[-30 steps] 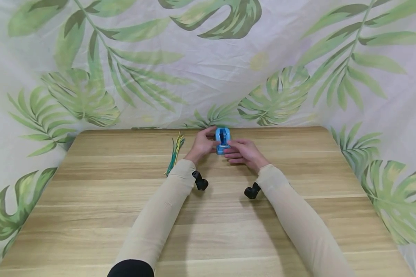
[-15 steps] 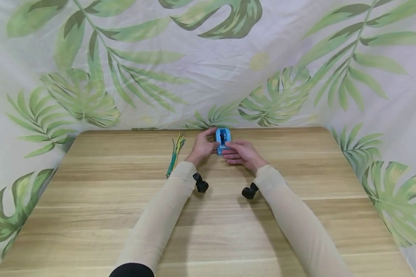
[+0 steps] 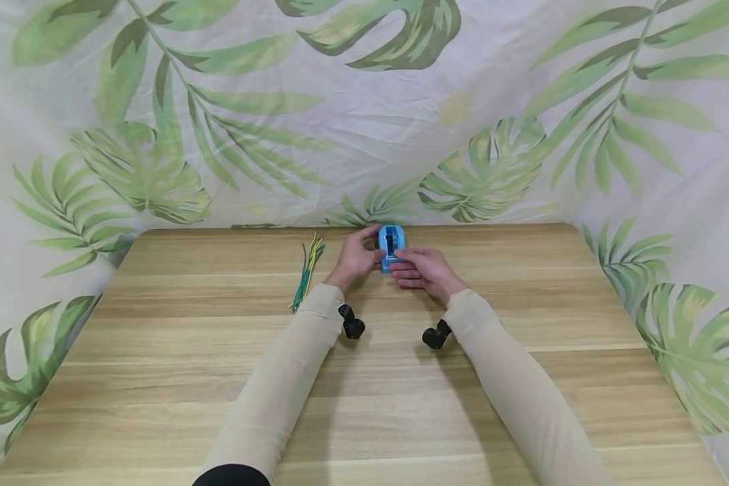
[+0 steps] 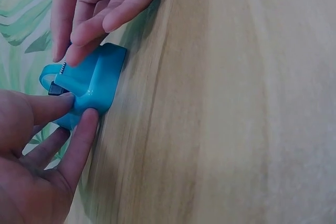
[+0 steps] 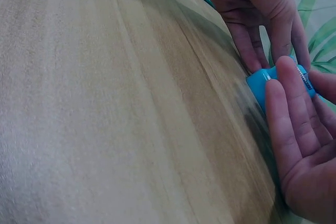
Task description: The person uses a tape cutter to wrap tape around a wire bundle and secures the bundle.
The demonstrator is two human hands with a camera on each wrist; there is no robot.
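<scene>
A small blue tape dispenser (image 3: pixel 391 231) stands near the table's far edge. My left hand (image 3: pixel 354 255) holds it from the left, and the left wrist view shows thumb and fingers pressed around the blue body (image 4: pixel 97 85). From the right, my right hand (image 3: pixel 428 268) reaches to its front end. Thumb and forefinger pinch at the serrated cutter (image 5: pixel 303 76) in the right wrist view, while the other fingers stay extended beside the body. Whether clear tape lies between those fingertips cannot be made out. The roll inside is partly hidden by the hands.
A loose bunch of thin green and yellow strips (image 3: pixel 308 273) lies left of my left hand. The wooden table (image 3: pixel 389 405) ends close behind the dispenser, against a leaf-patterned cloth (image 3: pixel 364 135). A black wrist camera (image 3: pixel 354 328) hangs under each forearm.
My right hand has shifted slightly left, its thumb and fingers closer over the dispenser's front end. The left hand and the dispenser stay nearly where they were.
</scene>
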